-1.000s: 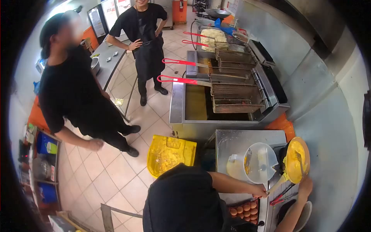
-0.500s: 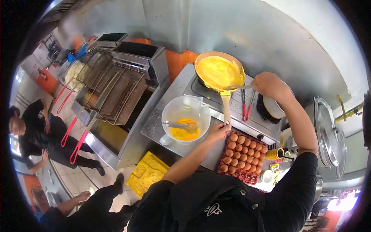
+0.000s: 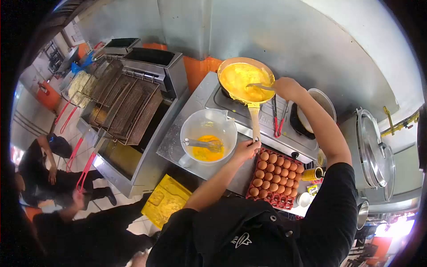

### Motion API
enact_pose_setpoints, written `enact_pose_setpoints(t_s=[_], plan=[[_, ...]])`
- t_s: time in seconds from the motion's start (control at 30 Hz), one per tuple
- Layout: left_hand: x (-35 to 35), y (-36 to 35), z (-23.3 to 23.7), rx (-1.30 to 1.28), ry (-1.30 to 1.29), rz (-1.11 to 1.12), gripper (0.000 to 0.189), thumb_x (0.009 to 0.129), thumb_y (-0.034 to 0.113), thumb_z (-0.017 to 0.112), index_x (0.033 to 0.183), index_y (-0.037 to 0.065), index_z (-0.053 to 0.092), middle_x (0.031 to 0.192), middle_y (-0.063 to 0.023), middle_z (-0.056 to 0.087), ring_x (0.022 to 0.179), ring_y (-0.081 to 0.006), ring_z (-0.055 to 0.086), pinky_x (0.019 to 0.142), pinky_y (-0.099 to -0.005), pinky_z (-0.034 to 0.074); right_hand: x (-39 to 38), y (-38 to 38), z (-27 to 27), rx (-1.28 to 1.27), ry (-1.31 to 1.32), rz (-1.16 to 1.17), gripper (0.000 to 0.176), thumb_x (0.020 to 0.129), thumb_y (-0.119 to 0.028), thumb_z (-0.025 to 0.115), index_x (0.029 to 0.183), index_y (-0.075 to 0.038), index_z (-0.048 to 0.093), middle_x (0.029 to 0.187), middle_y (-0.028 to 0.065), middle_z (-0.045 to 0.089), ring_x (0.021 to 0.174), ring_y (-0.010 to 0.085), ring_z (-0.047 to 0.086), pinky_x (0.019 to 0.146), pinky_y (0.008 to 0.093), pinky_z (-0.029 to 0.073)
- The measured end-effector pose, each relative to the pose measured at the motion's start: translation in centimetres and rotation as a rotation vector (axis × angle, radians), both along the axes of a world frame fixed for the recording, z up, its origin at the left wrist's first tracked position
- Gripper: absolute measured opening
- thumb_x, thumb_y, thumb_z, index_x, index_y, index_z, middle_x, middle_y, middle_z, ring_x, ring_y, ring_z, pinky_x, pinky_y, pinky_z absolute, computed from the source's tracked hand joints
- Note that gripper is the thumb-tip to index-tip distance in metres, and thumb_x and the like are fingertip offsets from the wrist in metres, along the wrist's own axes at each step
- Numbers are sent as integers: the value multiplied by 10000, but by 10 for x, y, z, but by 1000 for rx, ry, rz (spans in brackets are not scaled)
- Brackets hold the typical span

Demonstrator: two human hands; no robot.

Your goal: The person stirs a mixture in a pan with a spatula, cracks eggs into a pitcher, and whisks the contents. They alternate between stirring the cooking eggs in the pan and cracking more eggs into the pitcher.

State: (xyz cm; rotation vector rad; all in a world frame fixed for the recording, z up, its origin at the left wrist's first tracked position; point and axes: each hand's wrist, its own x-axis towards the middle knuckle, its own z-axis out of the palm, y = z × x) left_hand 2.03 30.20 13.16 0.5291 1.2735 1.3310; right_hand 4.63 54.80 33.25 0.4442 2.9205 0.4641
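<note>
My left hand (image 3: pixel 247 150) is closed round the end of the pale handle of a frying pan (image 3: pixel 253 112) on the stove. Soft yellow egg (image 3: pixel 242 80) fills the pan. In my right hand (image 3: pixel 289 89) is a slim metal utensil (image 3: pixel 261 86), its far end in the egg and its grip hidden by my fingers. Left of the pan handle stands a clear plastic jug (image 3: pixel 189 129) with beaten egg and a whisk (image 3: pixel 204 143) in it. A red tray (image 3: pixel 284 203) of brown eggs (image 3: pixel 276 178) sits close to my left hand.
Red-handled tongs (image 3: pixel 279 127) lie on the stove (image 3: pixel 267 129) beside a pot (image 3: pixel 322 104). A fryer with wire baskets (image 3: pixel 129 107) is at left, above a yellow crate (image 3: pixel 164 200). People in dark clothes stand far left; one hand reaches a red basket handle (image 3: pixel 84 171).
My right hand has moved left and up, carrying the utensil from the pan's near rim further into the egg. My left hand stays on the handle. A person at left has come nearer the fryer.
</note>
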Motion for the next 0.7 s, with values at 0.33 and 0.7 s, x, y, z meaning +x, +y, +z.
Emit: enact_pose_setpoints(t_s=[0.33,0.7], plan=[[-8,2,-6,60,-6,-45,297,882,322,670,853,28,646,655,-10,570,471,-70,465,425,-233,359,-32,28,-35,83,30,-48,186,840,-143,535,876,-71,702,880,145,699,835,316,679,712,439,542],[0,-1,-4,22,-54,1,321,880,337,671,848,18,648,650,-11,571,455,-70,446,410,-239,333,-9,-47,76,217,160,-177,213,878,-250,545,903,-112,706,869,134,693,829,322,673,702,446,546]])
